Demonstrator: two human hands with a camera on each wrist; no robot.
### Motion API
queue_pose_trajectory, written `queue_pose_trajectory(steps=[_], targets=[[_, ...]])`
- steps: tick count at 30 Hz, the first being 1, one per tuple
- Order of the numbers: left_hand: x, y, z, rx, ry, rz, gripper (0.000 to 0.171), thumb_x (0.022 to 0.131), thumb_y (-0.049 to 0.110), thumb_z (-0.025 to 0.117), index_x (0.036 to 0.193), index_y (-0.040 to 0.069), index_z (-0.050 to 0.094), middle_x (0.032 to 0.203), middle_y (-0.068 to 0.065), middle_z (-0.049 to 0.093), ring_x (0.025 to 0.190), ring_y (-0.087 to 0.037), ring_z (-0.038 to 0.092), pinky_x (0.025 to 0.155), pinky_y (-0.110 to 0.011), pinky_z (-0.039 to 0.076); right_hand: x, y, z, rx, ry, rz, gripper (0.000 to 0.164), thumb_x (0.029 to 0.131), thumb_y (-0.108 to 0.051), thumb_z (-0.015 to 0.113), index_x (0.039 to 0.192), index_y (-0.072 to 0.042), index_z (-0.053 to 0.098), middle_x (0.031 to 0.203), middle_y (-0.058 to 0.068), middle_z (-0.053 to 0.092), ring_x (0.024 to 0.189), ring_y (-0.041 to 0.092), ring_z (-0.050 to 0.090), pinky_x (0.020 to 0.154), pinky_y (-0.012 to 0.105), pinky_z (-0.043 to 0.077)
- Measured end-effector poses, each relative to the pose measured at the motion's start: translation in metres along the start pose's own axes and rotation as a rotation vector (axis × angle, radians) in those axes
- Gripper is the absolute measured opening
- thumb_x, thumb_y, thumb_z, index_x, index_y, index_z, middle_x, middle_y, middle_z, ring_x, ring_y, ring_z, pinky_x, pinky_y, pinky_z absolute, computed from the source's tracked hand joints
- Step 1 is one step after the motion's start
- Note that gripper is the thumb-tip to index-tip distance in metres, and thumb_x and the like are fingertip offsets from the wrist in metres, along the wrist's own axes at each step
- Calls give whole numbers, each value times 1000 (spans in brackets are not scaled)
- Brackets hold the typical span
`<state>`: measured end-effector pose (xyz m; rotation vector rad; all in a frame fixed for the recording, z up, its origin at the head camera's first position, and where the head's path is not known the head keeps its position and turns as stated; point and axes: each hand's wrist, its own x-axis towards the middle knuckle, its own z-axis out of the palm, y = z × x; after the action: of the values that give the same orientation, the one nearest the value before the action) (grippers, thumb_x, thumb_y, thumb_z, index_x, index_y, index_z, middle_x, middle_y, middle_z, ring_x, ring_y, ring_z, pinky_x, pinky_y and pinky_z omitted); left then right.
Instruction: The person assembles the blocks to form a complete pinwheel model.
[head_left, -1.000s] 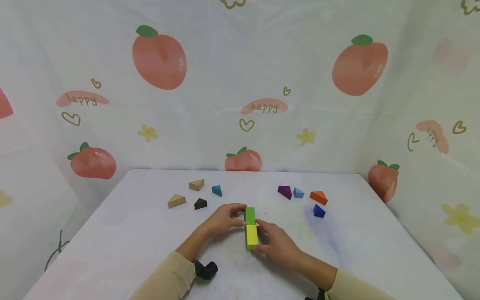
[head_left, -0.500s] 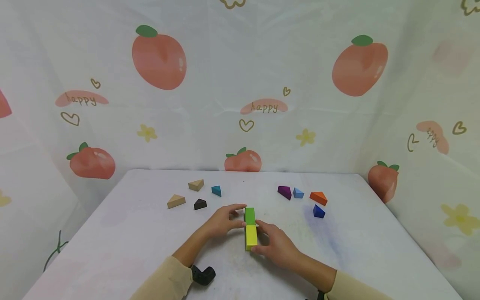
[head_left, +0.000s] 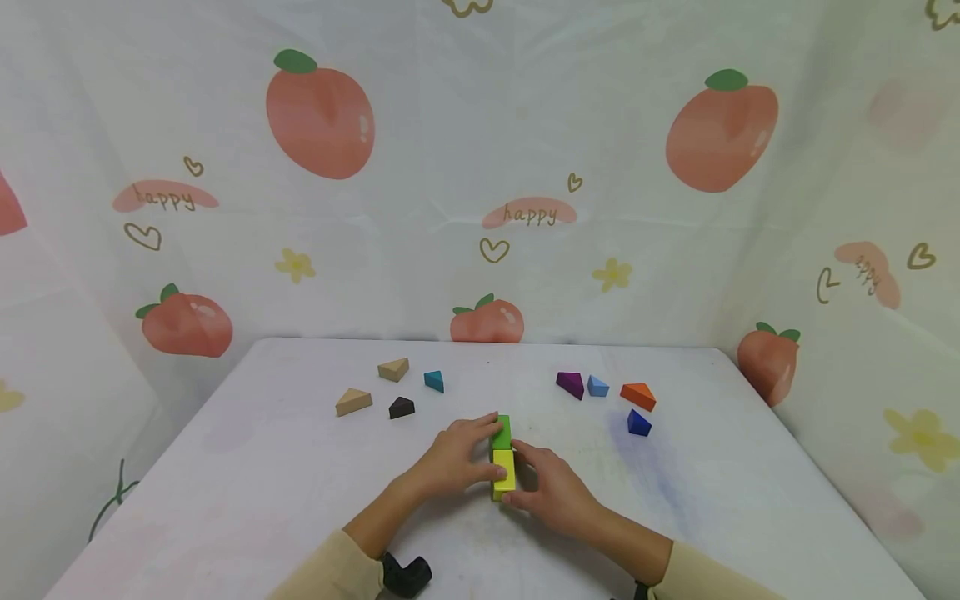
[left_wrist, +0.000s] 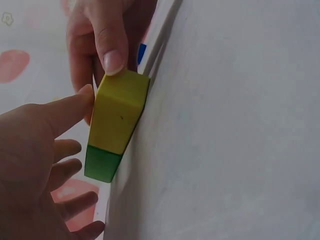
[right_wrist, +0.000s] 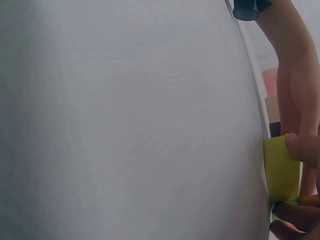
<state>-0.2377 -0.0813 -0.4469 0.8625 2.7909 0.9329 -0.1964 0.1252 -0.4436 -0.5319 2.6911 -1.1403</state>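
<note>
Two rectangular blocks lie end to end on the white table: a yellow block (head_left: 509, 461) nearer and a green block (head_left: 506, 439) beyond it. My right hand (head_left: 557, 492) pinches the yellow block, thumb at its near end and index finger by the joint with the green one. Across from it, my left hand (head_left: 450, 462) rests its thumb on the yellow block, with its fingertips over the green block in the head view. In the left wrist view, the left thumb meets the edge of the yellow block (left_wrist: 117, 117), and the other fingers spread loosely beside the green block (left_wrist: 102, 164).
Two tan blocks (head_left: 354, 402), a black block (head_left: 402, 407) and a teal block (head_left: 434, 381) lie at the back left. Purple (head_left: 570, 384), light-blue (head_left: 597, 387), orange (head_left: 638, 396) and dark-blue (head_left: 639, 423) blocks lie back right. A patterned curtain hangs behind.
My left hand has shifted right and slightly nearer: its thumb moved from the blocks' left side onto the yellow one, its fingers over the green one. The right hand stays in place.
</note>
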Motion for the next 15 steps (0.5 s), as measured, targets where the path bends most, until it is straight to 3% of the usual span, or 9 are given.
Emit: queue_pose_trajectory(steps=[6,15], targets=[[-4,6,2,51,-4,-13,71,86,47,71,145,15,48,152,-2,39,133,-31,40,101,-58,36,1,0,2,-17,3,13,80,80,-33,81,145,-3,43,136,11,55,128,34,47,103,55,37],[-5,9,0,47,-15,-5,71,86,45,70,146,13,47,153,-3,38,134,-31,41,103,-58,35,0,-2,3,-32,24,39,80,80,-35,81,145,-4,44,136,11,55,126,34,48,102,56,38]])
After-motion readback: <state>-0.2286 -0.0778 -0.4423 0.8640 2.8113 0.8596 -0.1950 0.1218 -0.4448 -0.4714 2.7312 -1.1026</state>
